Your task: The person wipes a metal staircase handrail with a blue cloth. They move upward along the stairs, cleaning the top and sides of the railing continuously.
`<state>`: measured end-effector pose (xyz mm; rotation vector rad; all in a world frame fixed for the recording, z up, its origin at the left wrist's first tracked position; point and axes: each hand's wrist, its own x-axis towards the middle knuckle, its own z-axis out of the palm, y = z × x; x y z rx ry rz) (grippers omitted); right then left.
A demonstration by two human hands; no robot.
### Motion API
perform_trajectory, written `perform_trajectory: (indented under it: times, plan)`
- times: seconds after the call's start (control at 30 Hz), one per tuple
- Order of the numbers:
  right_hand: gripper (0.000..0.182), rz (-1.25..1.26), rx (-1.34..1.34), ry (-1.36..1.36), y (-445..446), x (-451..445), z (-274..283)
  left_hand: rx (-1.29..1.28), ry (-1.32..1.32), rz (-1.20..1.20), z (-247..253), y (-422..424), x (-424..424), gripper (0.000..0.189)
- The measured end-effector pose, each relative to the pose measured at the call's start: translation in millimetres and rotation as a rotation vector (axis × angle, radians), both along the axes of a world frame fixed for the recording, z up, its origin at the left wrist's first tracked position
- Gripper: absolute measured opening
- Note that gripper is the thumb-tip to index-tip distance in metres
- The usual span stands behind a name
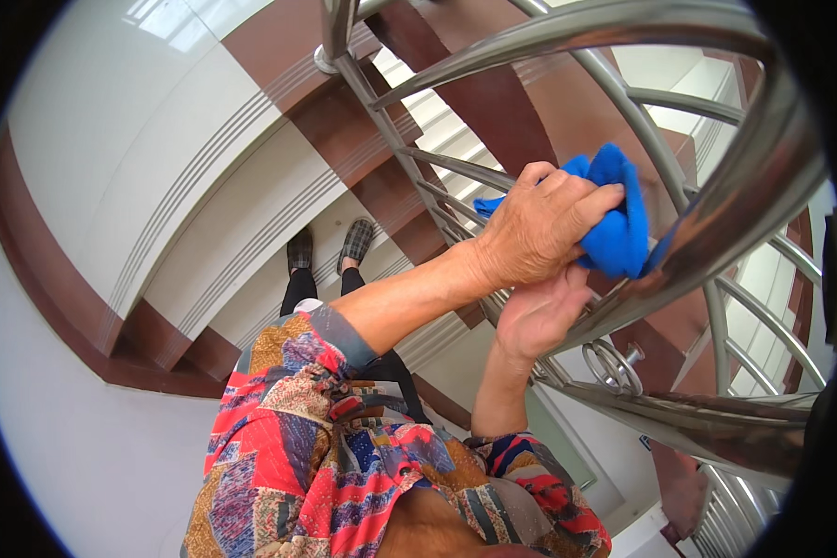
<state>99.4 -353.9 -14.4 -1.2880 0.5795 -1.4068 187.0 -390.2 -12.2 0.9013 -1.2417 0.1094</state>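
Observation:
My left hand (547, 220) reaches across from the left and is closed on a bright blue cloth (617, 227). The bunched cloth lies against a thick, curved stainless-steel handrail (704, 237). Just below the left hand is my right hand (540, 317), its palm side partly showing. It sits beside the same rail, close under the cloth. The left hand covers some of its fingers and the rest are blurred, so I cannot tell whether it grips anything.
Thinner metal rails (453, 167) curve below the handrail, with small metal rings (612, 367) among them. White stair treads (251, 216) with grooved edges and brown borders (349, 132) descend on the left. My feet in plaid slippers (356, 240) stand on one step. A white wall (125, 453) rises at lower left.

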Motion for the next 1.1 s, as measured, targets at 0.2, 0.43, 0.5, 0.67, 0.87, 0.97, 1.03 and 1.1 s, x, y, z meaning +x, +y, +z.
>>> perform_trajectory:
  times: [0.2,0.43,0.5,0.67,0.87,0.97,1.03,1.1]
  plan:
    - [0.053,0.026,0.083,0.127,-14.1,10.0,-17.7,0.111,0.055,0.099,-38.5,-4.6,7.0,0.048]
    - [0.051,-0.013,0.107,0.248,-37.0,24.8,-68.5,0.238,0.049,0.156,-93.4,-10.4,21.7,0.031]
    - [0.05,-0.041,0.034,0.267,-43.0,28.2,-82.4,0.194,0.072,0.199,-99.0,-12.7,21.9,0.029]
    - [0.047,0.024,0.047,0.305,-51.3,21.2,-95.6,0.198,0.105,0.22,-105.6,-11.9,24.1,0.028]
    - [0.044,0.027,0.093,0.325,-51.3,21.3,-110.4,0.228,0.142,0.228,-122.0,-8.5,24.3,0.031]
    - [0.045,0.068,0.184,0.362,-54.5,24.1,-124.7,0.257,0.147,0.259,-142.2,-8.5,28.3,0.034]
    - [0.044,0.099,0.263,0.421,-65.3,24.1,-142.8,0.303,0.139,0.253,-157.0,-7.7,34.0,0.035]
    - [0.043,0.196,0.289,0.505,-79.6,23.9,-164.4,0.398,0.125,0.246,-171.4,-6.3,41.7,0.035]
